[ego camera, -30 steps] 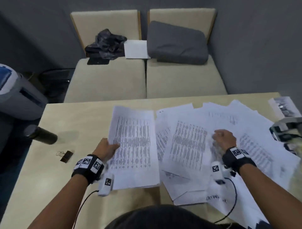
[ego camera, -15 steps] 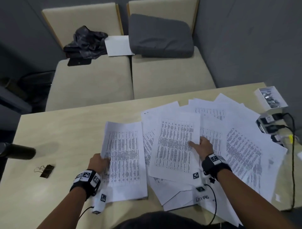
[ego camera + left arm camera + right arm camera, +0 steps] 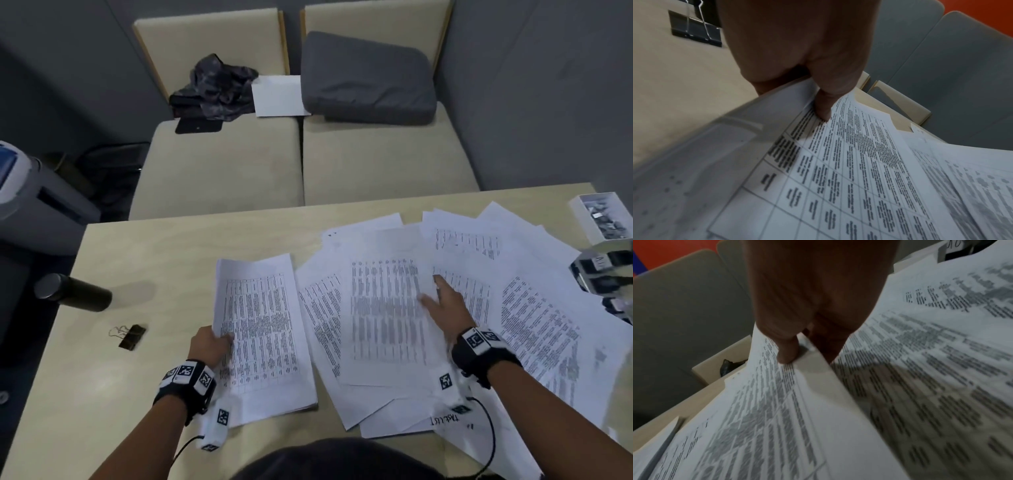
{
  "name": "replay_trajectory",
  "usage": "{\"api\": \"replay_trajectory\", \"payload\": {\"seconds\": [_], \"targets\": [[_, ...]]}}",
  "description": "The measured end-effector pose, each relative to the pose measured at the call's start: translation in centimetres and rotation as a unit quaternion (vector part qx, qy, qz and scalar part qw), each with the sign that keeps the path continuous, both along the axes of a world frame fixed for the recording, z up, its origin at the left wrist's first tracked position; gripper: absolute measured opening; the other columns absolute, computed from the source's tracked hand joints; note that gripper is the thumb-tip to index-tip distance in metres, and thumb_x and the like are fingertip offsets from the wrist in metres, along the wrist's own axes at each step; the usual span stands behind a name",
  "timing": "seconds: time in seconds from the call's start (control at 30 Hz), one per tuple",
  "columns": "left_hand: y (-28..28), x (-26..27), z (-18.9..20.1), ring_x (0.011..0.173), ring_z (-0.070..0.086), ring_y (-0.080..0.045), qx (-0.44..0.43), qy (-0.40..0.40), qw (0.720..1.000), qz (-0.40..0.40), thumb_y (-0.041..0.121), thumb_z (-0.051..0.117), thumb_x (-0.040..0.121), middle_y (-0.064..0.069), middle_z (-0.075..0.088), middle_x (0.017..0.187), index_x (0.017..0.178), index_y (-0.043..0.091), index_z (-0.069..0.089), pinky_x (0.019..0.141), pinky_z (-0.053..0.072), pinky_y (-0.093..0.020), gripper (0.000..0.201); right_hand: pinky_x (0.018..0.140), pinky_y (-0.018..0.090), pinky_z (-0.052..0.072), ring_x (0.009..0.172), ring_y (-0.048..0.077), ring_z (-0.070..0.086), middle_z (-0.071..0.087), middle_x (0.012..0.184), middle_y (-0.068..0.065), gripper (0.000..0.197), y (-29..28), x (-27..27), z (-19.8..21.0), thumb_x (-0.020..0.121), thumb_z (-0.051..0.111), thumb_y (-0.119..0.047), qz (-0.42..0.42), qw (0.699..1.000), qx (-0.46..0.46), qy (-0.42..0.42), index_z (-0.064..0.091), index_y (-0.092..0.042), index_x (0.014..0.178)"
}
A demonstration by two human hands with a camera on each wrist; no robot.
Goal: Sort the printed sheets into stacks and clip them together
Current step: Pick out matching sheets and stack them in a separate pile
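Basically left hand pinches the stack edge, thumb on top, probably keeping sorted pages square. Right hand grips one sheet off the loose spread, thumb over, fingers under — only right wrist view shows that. Clip lies unused, left of stack.

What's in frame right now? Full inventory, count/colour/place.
sorted stack: one, white printed sheets, table centre-left
loose sheets: many, white printed, fanned across table right
binder clip: one, black, table left
bottle: one, dark, lying at table's left edge
clip box: one, white, table's far right corner
table: one, light wood
chairs: two, beige, behind table
cushion: one, grey, right chair
cloth: one, dark, left chair
left hand: pinches sorted stack's edge
right hand: pinches a lifted loose sheet
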State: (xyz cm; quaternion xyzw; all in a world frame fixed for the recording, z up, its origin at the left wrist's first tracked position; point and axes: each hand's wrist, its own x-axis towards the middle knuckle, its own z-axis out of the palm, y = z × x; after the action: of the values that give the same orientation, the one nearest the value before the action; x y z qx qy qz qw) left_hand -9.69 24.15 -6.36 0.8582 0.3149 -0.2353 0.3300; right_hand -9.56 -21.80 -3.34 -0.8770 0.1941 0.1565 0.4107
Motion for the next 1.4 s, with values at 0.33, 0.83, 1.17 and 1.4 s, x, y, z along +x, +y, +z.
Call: {"api": "replay_trajectory", "payload": {"seconds": [0.33,0.83,1.17,1.4], "targets": [[-2.5,-0.9,-0.8,0.055,0.056,-0.023,-0.067,-0.011,0.998,0.010,0.019,0.066,0.089,-0.008,0.060,0.063,0.075,0.005,0.056,0.053,0.048,-0.026,0.022,0.106,0.033,0.037,0.132,0.030,0.046,0.046,0.145,0.014,0.084,7.7,-1.2,-2.5,0.078,0.078,-0.034,0.101,0.988,0.020,0.117,0.036,-0.003,0.143],[2.3,-2.6,0.7,0.047,0.046,-0.019,-0.111,-0.031,0.990,0.080,0.010,0.063,0.090,-0.005,0.049,0.058,0.082,0.002,0.053,0.044,0.041,-0.025,0.015,0.103,0.042,0.043,0.111,0.021,0.062,0.067,0.119,0.001,0.067,3.4,4.9,5.5,0.067,0.086,-0.039,-0.063,0.971,0.217,-0.077,0.057,-0.014,0.122],[-3.3,-1.6,4.6,0.077,0.070,-0.031,-0.284,-0.107,0.951,0.054,0.017,0.062,0.075,-0.009,0.076,0.081,0.077,0.008,0.074,0.074,0.057,-0.045,0.015,0.091,0.038,0.052,0.102,0.028,0.067,0.068,0.117,0.020,0.057,12.4,2.3,2.9,0.064,0.084,-0.022,-0.037,0.929,0.358,0.083,0.062,-0.002,0.113],[-6.3,-2.1,5.6,0.101,0.068,-0.036,-0.499,-0.112,0.842,0.175,0.072,0.029,0.087,-0.018,0.071,0.112,0.114,0.013,0.068,0.089,0.054,-0.046,0.076,0.100,0.046,0.048,0.106,0.024,0.066,0.068,0.116,0.009,0.052,13.9,0.9,-1.5,0.075,0.081,-0.018,-0.062,0.937,0.333,0.082,0.056,-0.010,0.121]]}}
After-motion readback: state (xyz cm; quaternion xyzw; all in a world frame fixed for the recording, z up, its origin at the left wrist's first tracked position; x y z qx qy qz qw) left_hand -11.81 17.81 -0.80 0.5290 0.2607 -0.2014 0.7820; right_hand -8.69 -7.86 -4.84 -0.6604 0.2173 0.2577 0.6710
